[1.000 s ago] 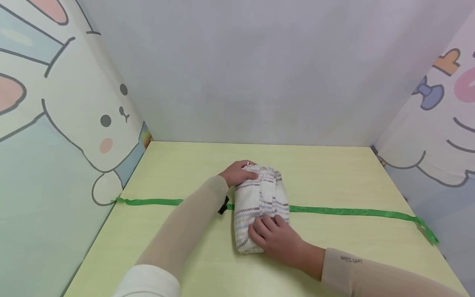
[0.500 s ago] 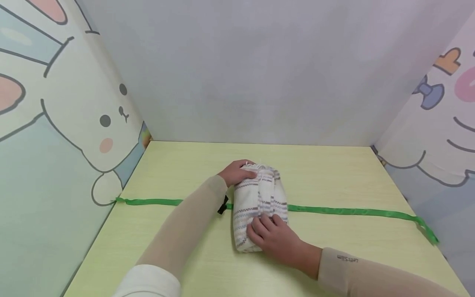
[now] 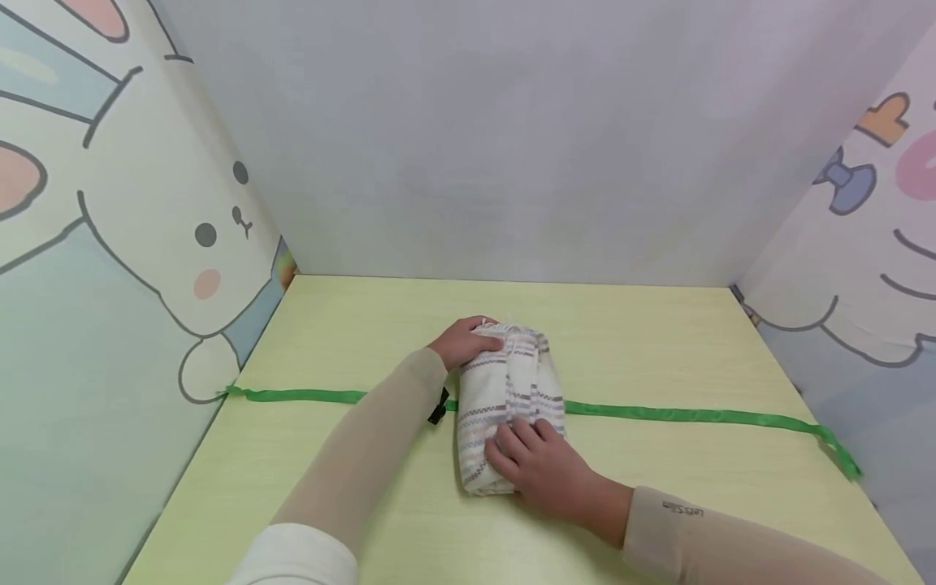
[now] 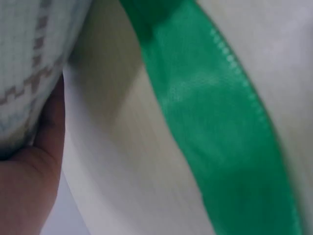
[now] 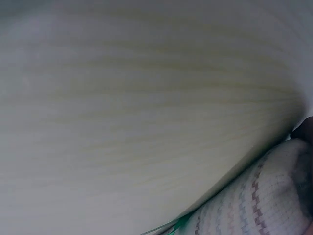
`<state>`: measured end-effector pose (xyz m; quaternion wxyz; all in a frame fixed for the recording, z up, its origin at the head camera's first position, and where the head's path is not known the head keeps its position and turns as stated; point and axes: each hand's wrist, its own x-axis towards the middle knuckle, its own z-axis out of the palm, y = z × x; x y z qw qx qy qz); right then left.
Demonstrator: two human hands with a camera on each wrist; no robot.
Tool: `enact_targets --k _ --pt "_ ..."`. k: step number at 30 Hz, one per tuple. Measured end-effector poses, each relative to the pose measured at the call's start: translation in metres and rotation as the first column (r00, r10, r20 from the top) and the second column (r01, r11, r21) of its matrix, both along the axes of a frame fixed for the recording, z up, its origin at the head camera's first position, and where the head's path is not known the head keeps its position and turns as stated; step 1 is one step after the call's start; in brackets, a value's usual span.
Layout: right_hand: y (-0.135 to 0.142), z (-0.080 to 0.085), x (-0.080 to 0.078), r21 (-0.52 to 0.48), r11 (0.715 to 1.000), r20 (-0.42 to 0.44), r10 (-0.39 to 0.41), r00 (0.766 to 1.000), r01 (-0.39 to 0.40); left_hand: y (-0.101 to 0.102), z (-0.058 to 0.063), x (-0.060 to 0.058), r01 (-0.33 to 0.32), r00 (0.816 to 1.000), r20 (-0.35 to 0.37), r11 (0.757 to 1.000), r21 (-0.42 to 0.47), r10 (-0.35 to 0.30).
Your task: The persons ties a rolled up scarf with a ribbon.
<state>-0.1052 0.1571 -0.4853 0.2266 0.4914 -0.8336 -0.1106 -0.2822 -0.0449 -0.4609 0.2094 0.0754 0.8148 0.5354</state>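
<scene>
A folded striped cloth [image 3: 483,400], white with brown, blue and grey lines and a fringe at its far end, lies lengthwise on the table. My left hand [image 3: 466,343] grips its far left corner, thumb on top and the other fingers around the far edge, partly hidden. In the left wrist view, a piece of the cloth [image 4: 29,63] rests against that hand [image 4: 34,166]. At the near end, my right hand [image 3: 544,471] holds the cloth with curled fingers on its upper face; its thumb is hard to make out. The right wrist view shows the cloth [image 5: 244,205] at the lower right.
A green ribbon [image 3: 680,414] runs across the pale yellow table [image 3: 643,341] and passes beneath the cloth. A small black piece [image 3: 438,408] shows beside the left wrist. Cartoon-printed panels stand left and right, and a plain grey wall [image 3: 504,162] rises behind.
</scene>
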Motion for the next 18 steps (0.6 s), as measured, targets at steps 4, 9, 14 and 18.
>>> enact_targets --k 4,9,14,18 --pt "-0.001 -0.002 0.001 -0.048 0.999 0.015 0.007 1.0 -0.006 0.001 0.001 0.002 -0.003 1.0 -0.002 1.0 -0.01 0.003" --pt "-0.004 0.003 0.003 -0.113 0.993 0.079 -0.006 0.997 0.015 -0.001 0.003 0.002 -0.008 1.0 -0.017 0.999 -0.034 0.008" --pt "-0.003 0.018 0.005 -0.198 0.97 0.249 -0.088 0.965 0.14 -0.007 0.006 0.0 -0.018 0.999 -0.041 0.996 -0.091 0.014" --pt "-0.001 0.035 0.0 -0.274 0.928 0.324 -0.16 0.933 0.254 -0.015 0.017 0.005 -0.033 0.997 -0.079 0.993 -0.11 0.024"
